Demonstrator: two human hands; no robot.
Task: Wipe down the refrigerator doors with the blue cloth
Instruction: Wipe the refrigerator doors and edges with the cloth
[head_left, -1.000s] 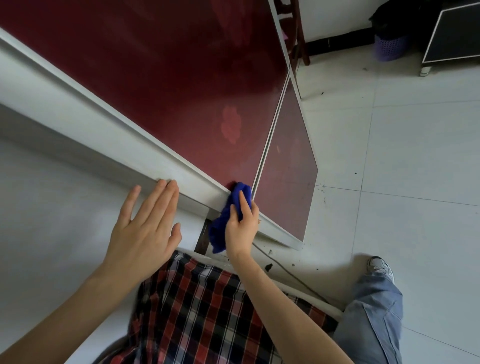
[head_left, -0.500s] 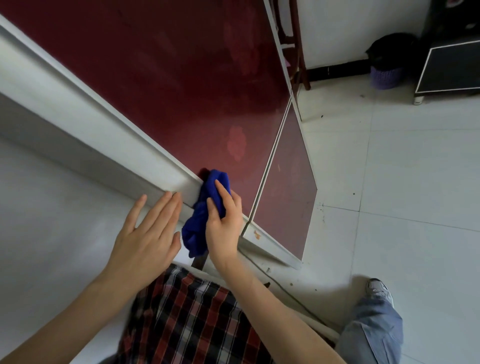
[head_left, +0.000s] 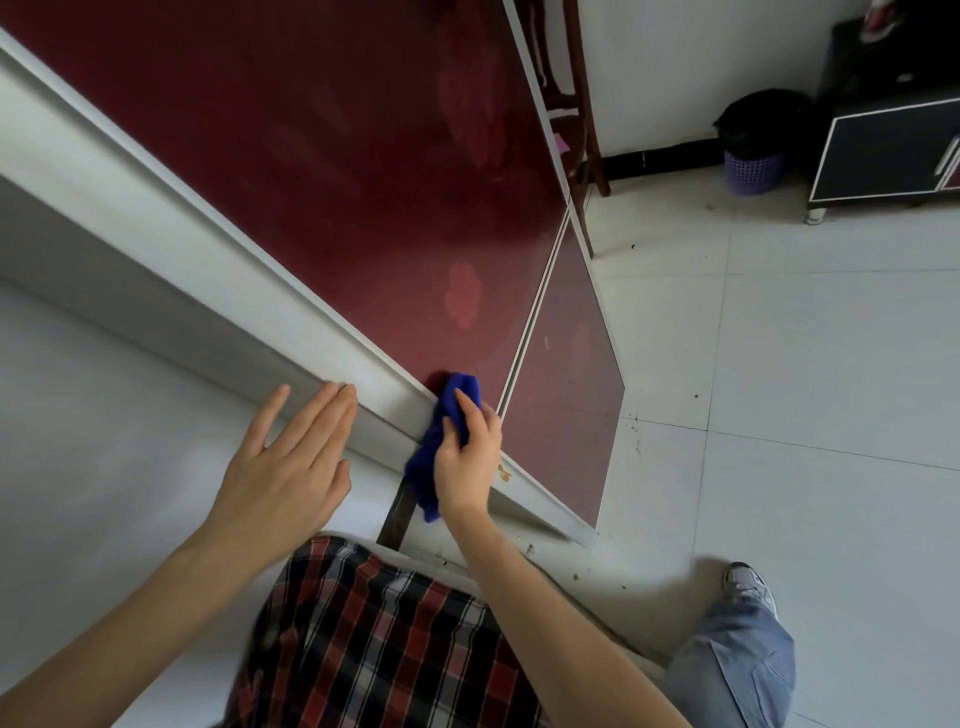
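Note:
The refrigerator's dark red upper door (head_left: 322, 171) fills the top left, framed by a white edge (head_left: 218, 291). Below a thin seam sits the smaller red lower door (head_left: 566, 395). My right hand (head_left: 467, 462) grips the bunched blue cloth (head_left: 441, 436) and presses it on the upper door's bottom corner, at the white edge beside the seam. The cloth's tail hangs down past my wrist. My left hand (head_left: 291, 467) lies flat with straight fingers on the white side panel (head_left: 104, 441), fingertips at the door's edge.
A wooden chair (head_left: 576, 104) stands behind the fridge by the white wall. A purple bin with a black bag (head_left: 753, 150) and a dark cabinet (head_left: 893, 140) sit at the top right. Grey floor tiles (head_left: 805, 415) with crumbs lie to the right. My jeans leg and shoe (head_left: 748, 587) are low right.
My right hand slid the cloth up-left along the door edge, then back right toward the seam between the doors. My left hand stayed flat on the side panel.

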